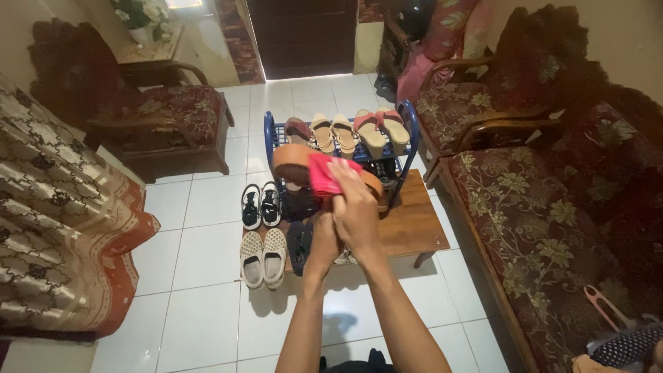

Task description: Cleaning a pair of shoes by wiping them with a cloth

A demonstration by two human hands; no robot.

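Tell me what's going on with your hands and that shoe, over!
Both hands grip a brown sandal with a pink strap. Held above the blue shoe rack. Nothing in the way.

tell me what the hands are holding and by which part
Both hands, right hand over left hand, grip a brown sandal with a pink strap, at its strap end.

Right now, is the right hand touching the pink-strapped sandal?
Touching. The head view shows the right hand wrapped over the pink strap of the sandal, fingers pressed on it, with no gap between them.
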